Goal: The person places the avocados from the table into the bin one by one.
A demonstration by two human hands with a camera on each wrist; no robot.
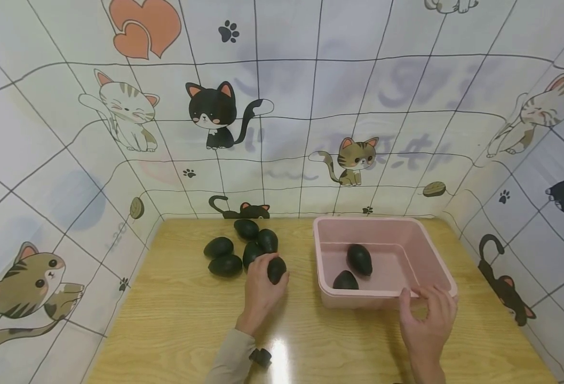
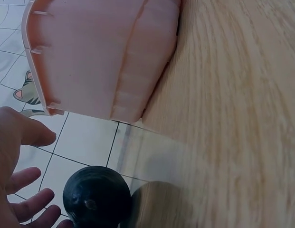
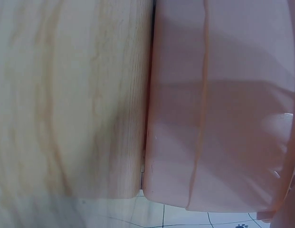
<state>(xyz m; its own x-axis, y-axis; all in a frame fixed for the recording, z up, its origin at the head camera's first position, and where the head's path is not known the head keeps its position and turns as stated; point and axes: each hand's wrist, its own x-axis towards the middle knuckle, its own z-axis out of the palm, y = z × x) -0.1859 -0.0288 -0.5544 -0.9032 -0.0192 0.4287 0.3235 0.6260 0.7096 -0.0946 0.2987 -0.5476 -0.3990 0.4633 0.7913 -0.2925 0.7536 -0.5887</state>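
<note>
In the head view my left hand is at the near side of a group of dark green avocados, its thumb and fingers around the nearest avocado. The left wrist view shows that hand's fingers spread, with the thumb apart and an avocado just past the fingertips. My right hand grips the front rim of a pink plastic tub near its right corner. Inside the tub lie two avocados, one mid-floor and one partly hidden behind the front wall.
Several other avocados lie close together on the wood-grain table, left of the tub. A wall covering with cartoon cats and grid lines rises behind the table and on both sides.
</note>
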